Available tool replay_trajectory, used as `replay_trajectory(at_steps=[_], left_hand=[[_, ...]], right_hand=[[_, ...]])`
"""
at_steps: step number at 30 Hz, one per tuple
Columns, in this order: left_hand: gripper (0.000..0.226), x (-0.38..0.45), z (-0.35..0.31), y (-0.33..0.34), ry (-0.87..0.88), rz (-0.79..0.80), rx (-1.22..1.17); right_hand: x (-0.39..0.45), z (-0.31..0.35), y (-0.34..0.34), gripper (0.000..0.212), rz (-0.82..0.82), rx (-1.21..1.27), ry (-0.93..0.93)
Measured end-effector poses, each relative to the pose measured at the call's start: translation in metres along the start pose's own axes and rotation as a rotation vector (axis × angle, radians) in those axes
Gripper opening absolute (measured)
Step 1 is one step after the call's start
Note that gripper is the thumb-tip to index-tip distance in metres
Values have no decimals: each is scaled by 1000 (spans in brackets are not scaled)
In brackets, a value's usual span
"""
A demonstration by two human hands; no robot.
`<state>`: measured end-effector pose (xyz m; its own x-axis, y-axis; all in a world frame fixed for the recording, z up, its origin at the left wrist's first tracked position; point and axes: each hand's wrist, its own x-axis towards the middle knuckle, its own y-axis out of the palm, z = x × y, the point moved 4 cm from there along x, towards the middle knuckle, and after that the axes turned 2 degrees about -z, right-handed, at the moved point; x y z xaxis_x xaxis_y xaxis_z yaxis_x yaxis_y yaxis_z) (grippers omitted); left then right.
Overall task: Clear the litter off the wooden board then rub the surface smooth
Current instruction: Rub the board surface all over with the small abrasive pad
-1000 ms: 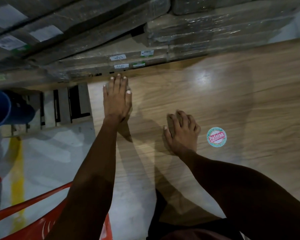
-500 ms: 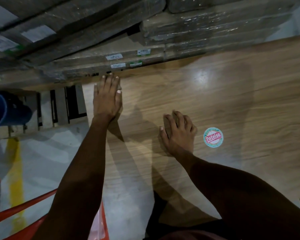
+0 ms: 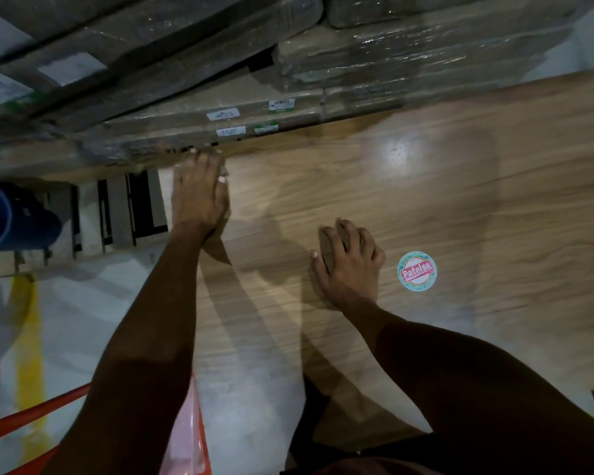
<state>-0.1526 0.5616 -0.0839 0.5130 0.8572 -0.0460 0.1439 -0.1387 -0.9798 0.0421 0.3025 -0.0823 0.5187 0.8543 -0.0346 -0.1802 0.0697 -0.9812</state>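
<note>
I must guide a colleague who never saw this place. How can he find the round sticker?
Find the large wooden board. The round sticker lies flat on it, just right of the right hand. It alone shows colour: red lettering inside a green ring.

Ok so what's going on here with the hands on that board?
A person leans over a wooden board with both bare hands on it. The left hand lies flat near the board's far left corner, beside a stack of wrapped packages. The right hand rests mid-board with fingers curled over something brownish, just left of a round sticker. No loose litter is visible.
</note>
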Motion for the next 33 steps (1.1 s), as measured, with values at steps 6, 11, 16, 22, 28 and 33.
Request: replay_trajectory(at_steps=[6,11,16,22,28,33], left_hand=[[57,-1,18,-3,-170,1,78],[59,-23,-41,11,61,23,-13],[57,-9,24,-3,-144,2,25],[59,-37,-21,4,-101,-7,-26],[57,-48,-8,3,-20,1,-64],[60,-35,18,1,-267,-16,-17]], right_hand=[[0,0,0,51,-10,10,-3],[0,0,1,51,-3,7,-5],[-1,0,-2,50,-15,25,-9],[-1,1,-1,50,-1,24,-6],[-1,1,-2,49,-12,40,-2],[-1,1,-1,50,-2,22,-7]])
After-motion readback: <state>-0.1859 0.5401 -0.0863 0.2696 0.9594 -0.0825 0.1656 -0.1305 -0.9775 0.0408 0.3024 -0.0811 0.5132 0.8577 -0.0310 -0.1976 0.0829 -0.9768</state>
